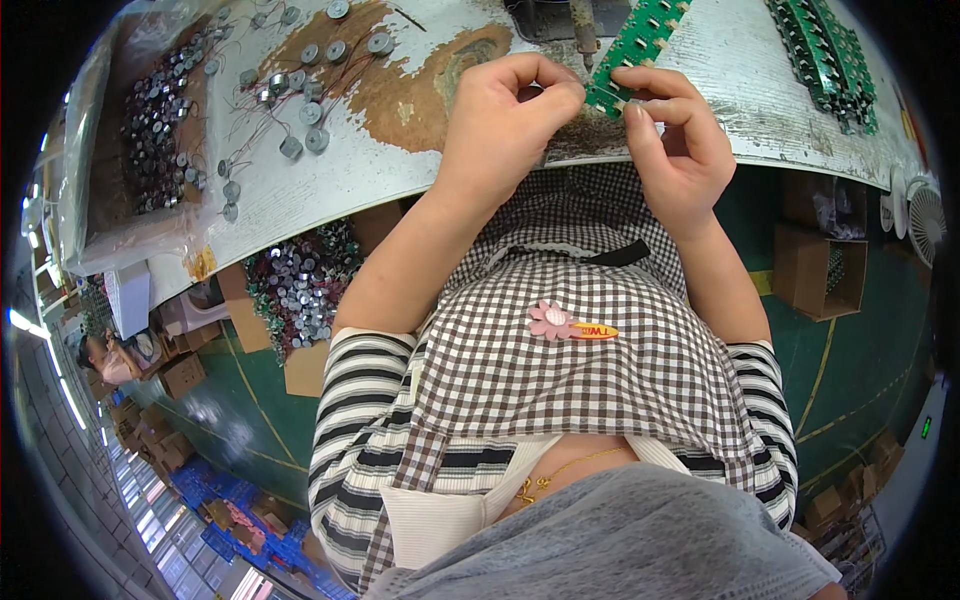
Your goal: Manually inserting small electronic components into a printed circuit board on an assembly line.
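Observation:
A long green circuit board strip (640, 40) slants across the front of the worktable, its near end between my two hands. My right hand (685, 140) is closed on that end, with thumb and fingers at its right edge. My left hand (515, 125) is pinched at the strip's left edge; whatever is between its fingertips is too small or hidden to make out. Just above my fingertips, the metal tip of a soldering iron (586, 40) points down next to the strip. Several small round metal motors (312, 112) with thin red wires lie to the left of my left hand.
A plastic-lined box of motors (95, 210) stands at the table's left. More green board strips (825, 65) are stacked at the right. Below the table's edge are a carton of wired motors (300, 290), an open cardboard box (815, 270) and a white fan (925, 220).

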The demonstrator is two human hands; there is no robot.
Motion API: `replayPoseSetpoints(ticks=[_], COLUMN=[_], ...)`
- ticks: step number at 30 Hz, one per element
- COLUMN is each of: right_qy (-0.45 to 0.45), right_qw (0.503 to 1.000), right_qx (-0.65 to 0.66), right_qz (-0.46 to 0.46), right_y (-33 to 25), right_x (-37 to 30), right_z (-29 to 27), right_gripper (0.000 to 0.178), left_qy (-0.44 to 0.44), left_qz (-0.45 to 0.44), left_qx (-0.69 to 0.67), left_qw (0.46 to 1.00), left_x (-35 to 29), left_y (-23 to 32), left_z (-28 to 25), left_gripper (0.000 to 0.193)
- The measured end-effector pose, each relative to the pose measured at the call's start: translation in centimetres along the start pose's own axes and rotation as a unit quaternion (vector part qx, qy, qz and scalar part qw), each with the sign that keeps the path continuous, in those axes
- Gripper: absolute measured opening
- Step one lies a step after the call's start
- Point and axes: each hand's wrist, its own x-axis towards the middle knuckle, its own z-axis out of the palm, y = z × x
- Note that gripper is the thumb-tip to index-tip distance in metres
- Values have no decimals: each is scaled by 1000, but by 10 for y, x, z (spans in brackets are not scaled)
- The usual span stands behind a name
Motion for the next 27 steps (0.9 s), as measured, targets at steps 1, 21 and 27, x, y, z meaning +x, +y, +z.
replayPoseSetpoints(ticks=[1, 21, 27], right_qy=[3, 18, 40], right_qw=[1000, 998, 991], right_qx=[-2, -51, 101], right_qz=[-7, -13, 80], right_y=[1, -6, -6], right_x=[1, -3, 2], right_z=[0, 6, -4], right_gripper=[10, 8, 1], left_qy=[-2, 29, -56], left_qz=[7, 105, 119], left_qx=[4, 113, 135], left_qw=[1000, 988, 982], left_x=[1, 1, -2], left_y=[0, -12, 5], left_z=[0, -2, -14], left_gripper=[9, 7, 9])
